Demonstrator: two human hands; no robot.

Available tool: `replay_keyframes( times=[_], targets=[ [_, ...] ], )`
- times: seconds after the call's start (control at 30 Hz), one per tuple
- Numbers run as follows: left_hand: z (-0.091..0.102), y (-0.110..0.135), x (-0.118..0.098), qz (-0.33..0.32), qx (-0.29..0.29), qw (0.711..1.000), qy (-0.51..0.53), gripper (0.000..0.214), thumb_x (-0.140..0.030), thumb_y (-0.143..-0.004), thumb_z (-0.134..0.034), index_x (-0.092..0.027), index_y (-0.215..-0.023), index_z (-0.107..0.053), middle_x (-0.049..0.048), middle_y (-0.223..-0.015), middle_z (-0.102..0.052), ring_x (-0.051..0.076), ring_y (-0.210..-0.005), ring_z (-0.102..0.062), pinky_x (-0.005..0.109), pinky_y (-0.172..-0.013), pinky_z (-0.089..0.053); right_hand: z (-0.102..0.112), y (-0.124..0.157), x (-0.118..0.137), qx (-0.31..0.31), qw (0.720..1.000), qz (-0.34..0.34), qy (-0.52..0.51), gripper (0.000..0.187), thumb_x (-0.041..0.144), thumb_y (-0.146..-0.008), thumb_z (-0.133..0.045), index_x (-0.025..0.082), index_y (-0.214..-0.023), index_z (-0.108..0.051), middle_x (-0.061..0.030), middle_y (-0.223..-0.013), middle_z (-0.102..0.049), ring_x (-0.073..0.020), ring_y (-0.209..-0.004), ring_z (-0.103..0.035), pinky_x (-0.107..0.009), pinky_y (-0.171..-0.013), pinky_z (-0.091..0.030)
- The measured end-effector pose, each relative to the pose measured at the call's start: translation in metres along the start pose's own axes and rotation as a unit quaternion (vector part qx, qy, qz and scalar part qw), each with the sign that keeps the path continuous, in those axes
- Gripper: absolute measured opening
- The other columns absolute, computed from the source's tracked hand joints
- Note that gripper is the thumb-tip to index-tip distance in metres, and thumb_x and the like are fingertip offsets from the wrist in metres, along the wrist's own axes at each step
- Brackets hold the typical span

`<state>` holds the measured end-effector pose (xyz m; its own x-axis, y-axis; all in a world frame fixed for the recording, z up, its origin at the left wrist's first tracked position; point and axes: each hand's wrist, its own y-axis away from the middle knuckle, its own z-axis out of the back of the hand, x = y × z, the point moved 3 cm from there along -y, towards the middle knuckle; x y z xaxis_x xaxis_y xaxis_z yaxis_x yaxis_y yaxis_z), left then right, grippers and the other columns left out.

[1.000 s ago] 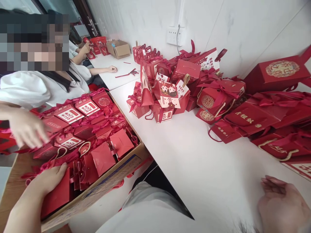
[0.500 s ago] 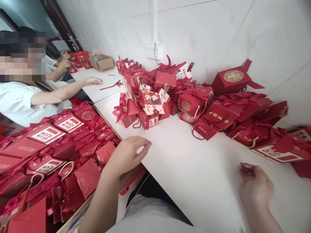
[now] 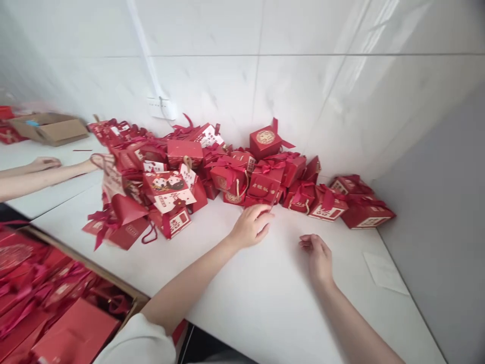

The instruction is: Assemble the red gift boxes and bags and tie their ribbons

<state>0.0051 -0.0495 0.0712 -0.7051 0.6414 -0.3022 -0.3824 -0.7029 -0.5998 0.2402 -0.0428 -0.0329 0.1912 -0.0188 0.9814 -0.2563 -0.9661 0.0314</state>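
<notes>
My left hand (image 3: 250,226) reaches across the white table (image 3: 265,293) with its fingers loosely spread, the fingertips at the base of a red gift box with a gold cord handle (image 3: 262,186). It holds nothing. My right hand (image 3: 317,255) rests on the table a little to the right, fingers loosely curled, empty, and apart from the boxes. A heap of red gift boxes and bags with ribbons (image 3: 182,167) runs along the wall behind both hands.
A cardboard carton (image 3: 76,313) full of red boxes stands at my lower left. Another person's forearms (image 3: 41,172) lie on the table at far left. A brown cardboard box (image 3: 49,129) sits beyond them. A grey wall (image 3: 443,227) bounds the right side.
My left hand left the carton and swung right across the table to the red boxes by the wall. The view turned right. My right hand stayed resting on the table.
</notes>
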Motion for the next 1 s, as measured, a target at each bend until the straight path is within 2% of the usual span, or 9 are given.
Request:
replay_keyframes(
  times=[0.07,0.13,0.23,0.33,0.53,0.7,0.83,0.9,1.0],
  targets=[
    [-0.029,0.007,0.002,-0.045,0.050,0.997,-0.021,0.033,-0.022,-0.093,-0.049,-0.018,-0.123,-0.063,0.0153,-0.139,-0.055,0.027,-0.131,-0.051,0.046,-0.110,-0.043,-0.003,0.000,0.003,0.007,1.000,0.013,0.007,0.039,0.056,-0.080,-0.065,0.017,-0.080,-0.065,-0.0031,-0.085,-0.067,-0.0150,-0.070,-0.060,-0.029,-0.066,-0.044],
    [-0.044,0.012,0.003,-0.065,0.097,0.992,-0.036,0.039,-0.019,-0.093,-0.048,-0.019,-0.130,-0.059,0.0139,-0.150,-0.047,0.027,-0.141,-0.043,0.049,-0.118,-0.034,-0.007,0.000,0.007,0.012,0.999,0.029,0.012,0.035,0.054,-0.083,-0.064,0.019,-0.085,-0.062,-0.0021,-0.092,-0.066,-0.0148,-0.073,-0.060,-0.029,-0.066,-0.044],
    [-0.048,0.010,0.003,-0.053,0.122,0.990,-0.051,0.045,-0.022,-0.092,-0.050,-0.018,-0.136,-0.054,0.0123,-0.159,-0.035,0.028,-0.148,-0.031,0.051,-0.124,-0.025,-0.011,-0.001,0.010,0.004,0.999,0.047,0.014,0.029,0.050,-0.085,-0.063,0.022,-0.093,-0.059,-0.0015,-0.101,-0.063,-0.0157,-0.079,-0.061,-0.029,-0.067,-0.045],
    [-0.047,0.004,0.002,-0.045,0.133,0.988,-0.058,0.051,-0.027,-0.090,-0.054,-0.016,-0.140,-0.050,0.0127,-0.162,-0.029,0.029,-0.151,-0.026,0.052,-0.125,-0.021,-0.014,-0.004,0.010,-0.016,0.998,0.059,0.012,0.027,0.046,-0.085,-0.062,0.024,-0.101,-0.057,-0.0023,-0.110,-0.060,-0.0177,-0.088,-0.060,-0.030,-0.070,-0.047],
    [-0.055,0.000,0.006,-0.051,0.151,0.986,-0.057,0.051,-0.034,-0.091,-0.056,-0.016,-0.138,-0.051,0.0130,-0.162,-0.029,0.028,-0.149,-0.029,0.050,-0.126,-0.019,-0.017,-0.006,0.012,-0.044,0.995,0.092,0.022,0.032,0.047,-0.083,-0.061,0.026,-0.106,-0.055,-0.0046,-0.119,-0.056,-0.0207,-0.101,-0.055,-0.035,-0.082,-0.047],
    [-0.062,0.003,0.012,0.009,0.142,0.986,-0.082,0.042,-0.037,-0.093,-0.054,-0.017,-0.129,-0.056,0.0134,-0.154,-0.043,0.025,-0.140,-0.044,0.050,-0.127,-0.014,-0.018,-0.008,0.011,-0.062,0.993,0.095,0.042,0.038,0.048,-0.080,-0.060,0.023,-0.108,-0.053,-0.0078,-0.118,-0.056,-0.0233,-0.105,-0.055,-0.039,-0.088,-0.046],
    [-0.066,0.008,0.008,0.091,0.121,0.981,-0.118,0.034,-0.034,-0.094,-0.051,-0.018,-0.124,-0.058,0.0147,-0.150,-0.048,0.030,-0.134,-0.050,0.065,-0.122,-0.007,-0.020,-0.011,0.005,-0.087,0.990,0.103,0.051,0.036,0.046,-0.081,-0.055,0.023,-0.108,-0.050,-0.0093,-0.119,-0.054,-0.0243,-0.106,-0.056,-0.043,-0.091,-0.046],
    [-0.068,0.012,0.005,0.125,0.121,0.976,-0.132,0.036,-0.032,-0.095,-0.050,-0.017,-0.126,-0.056,0.0167,-0.150,-0.048,0.032,-0.136,-0.048,0.068,-0.120,-0.010,-0.024,-0.012,0.007,-0.096,0.987,0.118,0.057,0.034,0.045,-0.082,-0.053,0.023,-0.108,-0.048,-0.0101,-0.121,-0.053,-0.0247,-0.108,-0.056,-0.044,-0.092,-0.046],
    [-0.071,0.015,0.004,0.152,0.145,0.969,-0.132,0.042,-0.033,-0.096,-0.048,-0.015,-0.133,-0.052,0.0183,-0.150,-0.047,0.032,-0.141,-0.043,0.064,-0.118,-0.023,-0.036,-0.019,0.024,-0.082,0.980,0.167,0.073,0.036,0.044,-0.084,-0.052,0.024,-0.114,-0.047,-0.0112,-0.127,-0.052,-0.0246,-0.114,-0.055,-0.044,-0.094,-0.047]
  ],
)
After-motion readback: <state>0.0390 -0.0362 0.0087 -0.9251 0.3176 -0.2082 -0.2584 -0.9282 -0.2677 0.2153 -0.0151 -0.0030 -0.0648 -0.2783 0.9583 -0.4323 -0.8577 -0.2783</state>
